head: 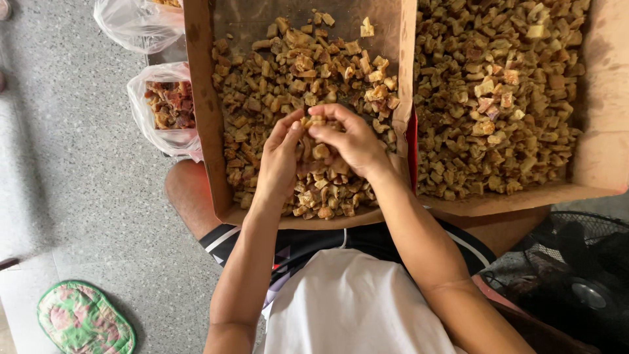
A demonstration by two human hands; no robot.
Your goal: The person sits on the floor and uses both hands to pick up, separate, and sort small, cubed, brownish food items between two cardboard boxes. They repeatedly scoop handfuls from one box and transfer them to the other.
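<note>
I note a small clump of brown dried pieces [319,141] pinched between my two hands, held just above the heap in the near cardboard tray [200,118]. My left hand [280,157] is cupped, fingers curled inward against the clump from the left. My right hand [350,139] closes over it from the right and above, thumb and fingertips pressed on the pieces. Both hands have hold of the same clump and touch each other at the fingertips. How many pieces are gripped I cannot tell; the fingers cover most of them.

Directly beneath, the tray's loose pieces [288,72] spread toward the far wall, thinner at the top. The tray rests across my lap. Just beside it on the right stands a second cardboard tray [599,157], filled with similar pieces, the two walls touching.

To the left, on the grey floor [78,177], a clear plastic bag [141,121] holds darker reddish pieces, with another plastic bag [124,23] beyond it. A green patterned pad [84,320] lies at lower left. A black fan [576,275] sits at lower right.
</note>
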